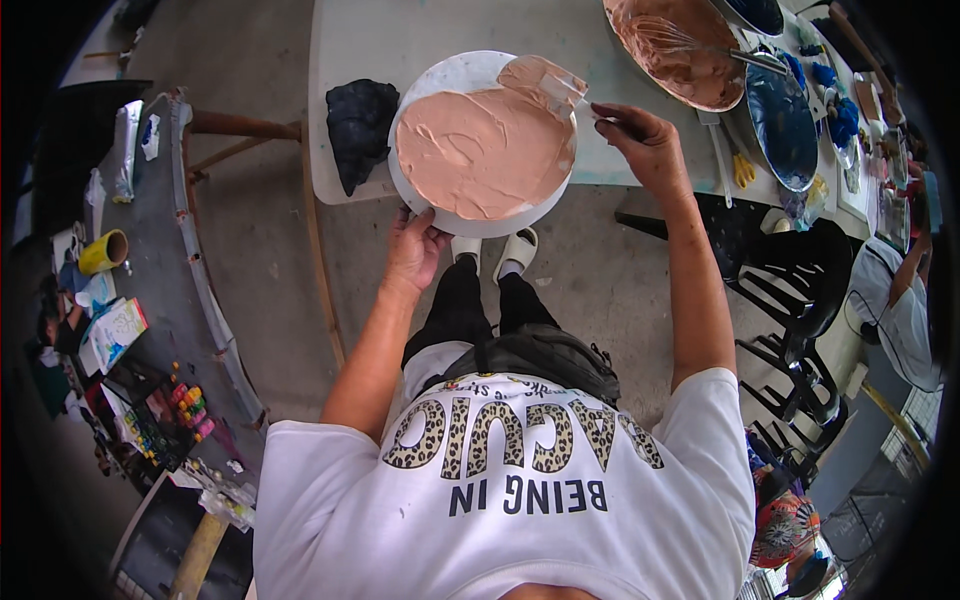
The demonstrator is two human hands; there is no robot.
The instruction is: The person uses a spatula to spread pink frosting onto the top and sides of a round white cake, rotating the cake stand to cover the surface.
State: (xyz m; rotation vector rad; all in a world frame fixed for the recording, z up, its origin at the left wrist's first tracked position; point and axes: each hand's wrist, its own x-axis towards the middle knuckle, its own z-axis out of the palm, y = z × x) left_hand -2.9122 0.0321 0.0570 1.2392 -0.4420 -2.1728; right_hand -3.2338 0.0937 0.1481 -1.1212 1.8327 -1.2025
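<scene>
A round white board bears a wide layer of pale pink creamy spread with swirled marks. My left hand grips the board's near edge from below, fingers curled at the rim. My right hand pinches the end of a thin, pale spreading tool, whose far part lies over the board's upper right in the pink spread. A crumpled black plastic or cloth piece lies just left of the board on the pale worktable.
At right are a bowl of pink mixture with a whisk, a blue bowl, yellow gloves, stacked black chairs and another person's arm. At left stands a cluttered grey bench with a yellow roll.
</scene>
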